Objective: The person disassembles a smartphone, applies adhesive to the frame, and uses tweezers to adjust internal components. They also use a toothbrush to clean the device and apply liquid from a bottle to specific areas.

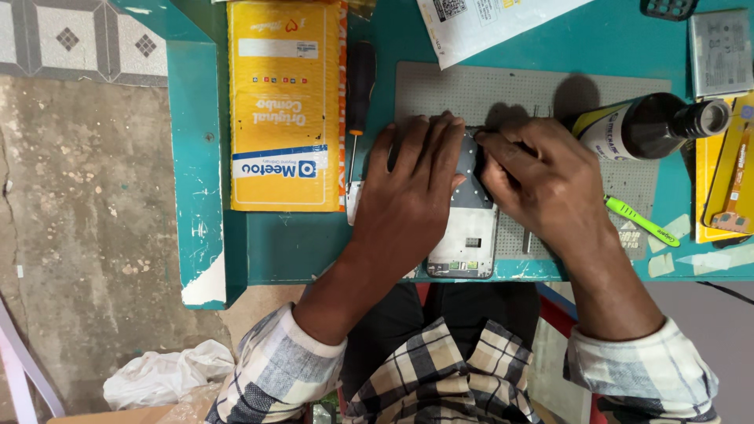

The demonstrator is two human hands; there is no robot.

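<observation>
An opened phone (470,228), its back off and its pale inner frame showing, lies on a grey mat (503,94) near the front edge of a teal table (298,243), its lower end almost at that edge. The left hand (408,188) lies flat over the phone's left side, fingers spread and pressing down, not curled round anything. The right hand (542,180) is bent over the phone's upper part with its fingertips drawn together at a dark piece there; whether they pinch something small cannot be told, since the two hands hide most of the upper half. Just right of the right hand a dark bottle (644,126) lies on its side, touching or nearly touching the knuckles, and a green tool (640,221) pokes out from under the wrist, so there is little free room on that side. To the left a screwdriver (360,102) with a black handle lies between the mat and a yellow box (284,102), leaving only a narrow strip of bare table. A white sheet (487,23) is cut off at the top edge, and yellow packets (726,173) are cut off at the right. Beyond the table's left edge there is bare concrete floor (86,220).
</observation>
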